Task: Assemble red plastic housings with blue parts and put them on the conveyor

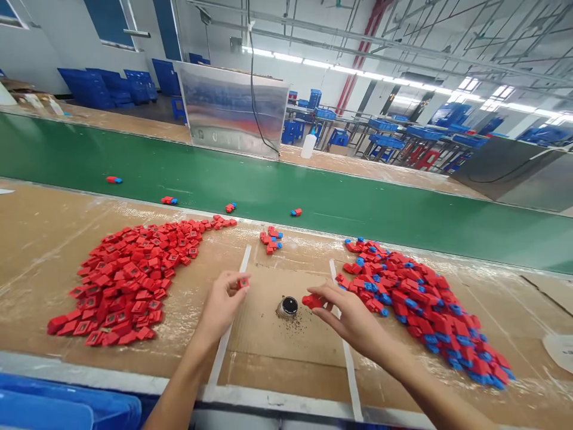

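Left hand: The left hand (226, 298) is hovering over the worktop (188, 325), its forearm rising from the lower edge; thumb and index finger are pinching a small red block (243, 282) at their tips.
Right hand: The right hand (342, 307) is pointing leftward, its forearm slanting in from the lower right corner; the fingers are gripping a red piece (312, 301) between thumb and fingertips, just right of the pot.
Pot: A small round pot (282, 309) is standing between the two hands, showing a glossy black surface within its rim; dark crumbs (295, 325) are lying around its base.
Cardboard sheet: The cardboard sheet (264, 337) is lying beneath the pot, with pale strips running along both sides.
Left heap: Red blocks (129, 269) are forming a heap to the left of the left hand.
Right heap: Red-and-blue pieces (416, 304) are forming a heap beyond the right hand; a small cluster (271, 240) is lying between the heaps.
Belt: A green belt (380, 212) is carrying four separate red-and-blue pieces.
Bin: A blue bin (45, 406) is occupying the lower left corner; its contents cannot be told.
Bottle: A white bottle (308, 145) is standing upright behind the belt.
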`<state>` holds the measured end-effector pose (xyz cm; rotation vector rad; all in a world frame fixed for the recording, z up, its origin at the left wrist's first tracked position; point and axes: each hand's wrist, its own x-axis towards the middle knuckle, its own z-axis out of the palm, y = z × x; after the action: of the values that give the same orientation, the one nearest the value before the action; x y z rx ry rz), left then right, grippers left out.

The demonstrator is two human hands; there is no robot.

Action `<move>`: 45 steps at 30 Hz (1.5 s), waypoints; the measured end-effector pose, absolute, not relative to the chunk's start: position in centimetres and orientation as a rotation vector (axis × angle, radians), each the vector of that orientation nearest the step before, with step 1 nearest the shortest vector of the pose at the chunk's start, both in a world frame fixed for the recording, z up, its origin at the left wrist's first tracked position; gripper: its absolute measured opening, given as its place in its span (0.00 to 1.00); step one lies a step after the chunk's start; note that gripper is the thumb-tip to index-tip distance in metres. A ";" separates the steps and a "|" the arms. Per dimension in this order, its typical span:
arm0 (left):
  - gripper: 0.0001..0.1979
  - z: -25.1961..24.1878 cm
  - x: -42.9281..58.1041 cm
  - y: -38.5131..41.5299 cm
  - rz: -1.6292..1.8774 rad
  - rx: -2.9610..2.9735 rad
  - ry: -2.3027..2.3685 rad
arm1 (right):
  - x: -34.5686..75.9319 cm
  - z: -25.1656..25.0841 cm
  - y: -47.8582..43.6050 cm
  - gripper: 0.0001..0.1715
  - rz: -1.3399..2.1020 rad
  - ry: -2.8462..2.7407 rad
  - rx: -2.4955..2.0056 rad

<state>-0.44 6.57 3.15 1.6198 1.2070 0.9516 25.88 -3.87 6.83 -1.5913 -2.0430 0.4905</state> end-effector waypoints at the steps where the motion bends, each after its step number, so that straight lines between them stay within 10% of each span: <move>1: 0.15 3.0 -0.2 5.2 0.927 1.552 1.171 | 25.5 6.2 -4.2 0.14 0.456 -2.039 -1.597; 45: 0.12 0.5 1.5 -1.8 0.564 1.259 0.716 | 20.3 5.1 -7.3 0.10 0.686 -2.039 -1.516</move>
<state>1.50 -1.83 0.52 1.2589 0.7158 0.5640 20.32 -7.31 5.13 -1.5157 -2.0392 0.6858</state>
